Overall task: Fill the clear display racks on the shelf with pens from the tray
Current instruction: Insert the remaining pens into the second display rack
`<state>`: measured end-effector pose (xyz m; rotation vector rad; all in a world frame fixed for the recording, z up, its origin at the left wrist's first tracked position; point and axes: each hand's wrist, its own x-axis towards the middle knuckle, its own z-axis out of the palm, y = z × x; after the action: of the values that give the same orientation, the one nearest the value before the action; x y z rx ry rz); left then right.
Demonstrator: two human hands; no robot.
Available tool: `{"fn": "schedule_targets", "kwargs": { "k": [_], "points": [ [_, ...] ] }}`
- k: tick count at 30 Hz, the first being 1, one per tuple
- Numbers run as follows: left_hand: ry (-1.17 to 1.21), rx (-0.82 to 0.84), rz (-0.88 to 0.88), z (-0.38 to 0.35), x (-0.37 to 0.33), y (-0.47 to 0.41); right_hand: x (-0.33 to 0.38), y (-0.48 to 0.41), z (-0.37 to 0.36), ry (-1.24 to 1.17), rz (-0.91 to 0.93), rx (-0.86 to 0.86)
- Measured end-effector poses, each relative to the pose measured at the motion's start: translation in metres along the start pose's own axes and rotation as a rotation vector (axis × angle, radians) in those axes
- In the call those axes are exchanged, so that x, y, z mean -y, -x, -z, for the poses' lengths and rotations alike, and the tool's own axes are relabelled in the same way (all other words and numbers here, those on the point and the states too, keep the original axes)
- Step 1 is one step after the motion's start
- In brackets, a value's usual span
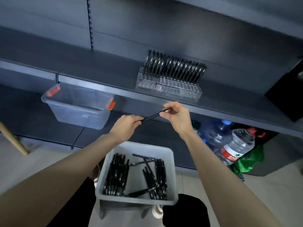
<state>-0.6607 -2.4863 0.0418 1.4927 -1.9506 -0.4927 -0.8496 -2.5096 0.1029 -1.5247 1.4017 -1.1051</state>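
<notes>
One black pen [151, 117] is held level with the shelf [98, 69] edge, just below the clear display rack [168, 90]. My left hand [127, 124] pinches its lower end with curled fingers, and my right hand [176, 115] pinches the upper, silver-tipped end. The display rack sits on the shelf with standing pens [173, 68] in its back rows. The tray [142, 145] lies below, between my forearms — loose pens [118, 174] inside in two rough clusters, a few lying crosswise.

Shop: slotted gondola shelving [114, 82]
</notes>
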Motion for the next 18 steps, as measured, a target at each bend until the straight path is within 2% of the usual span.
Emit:
{"fn": "schedule_targets", "kwargs": {
  "k": [7,12,18],
  "points": [
    [0.181,-0.155,0.008,0.025,-0.046,-0.069,0.065,-0.051,0.02,-0.276,0.076,-0.133],
    [0.221,-0.197,-0.012,0.029,-0.052,-0.114,0.081,-0.096,0.023,-0.114,0.151,-0.237],
    [-0.189,-0.214,-0.004,0.027,-0.014,-0.157,0.08,-0.146,0.022,0.097,0.306,-0.355]
  ]
}}
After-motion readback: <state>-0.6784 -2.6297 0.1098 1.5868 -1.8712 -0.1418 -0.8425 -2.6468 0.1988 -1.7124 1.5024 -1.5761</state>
